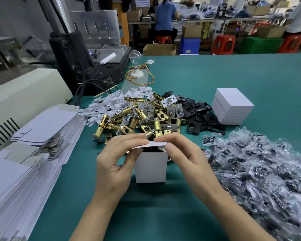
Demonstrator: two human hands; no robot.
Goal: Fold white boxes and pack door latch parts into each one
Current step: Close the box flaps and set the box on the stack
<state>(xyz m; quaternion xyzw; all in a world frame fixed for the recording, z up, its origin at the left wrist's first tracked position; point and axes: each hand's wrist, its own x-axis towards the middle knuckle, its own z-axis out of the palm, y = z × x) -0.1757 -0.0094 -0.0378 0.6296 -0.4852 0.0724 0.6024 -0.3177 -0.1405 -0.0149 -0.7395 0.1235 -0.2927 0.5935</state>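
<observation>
Between both hands' grip: white box (150, 166) upright, top flap pinched.

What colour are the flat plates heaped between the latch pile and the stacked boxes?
The plates are black; the head view shows them.

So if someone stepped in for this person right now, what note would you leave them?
Left hand and right hand: both pinch the top flap of the upright box. The flap is not yet tucked, and the contents are hidden.
Supplies: flat boxes at left, latches and black plates piled behind, bagged parts at right.
Done: closed boxes stacked far right.
Left: tuck this flap, stack the box, then fold and fill more.
</observation>
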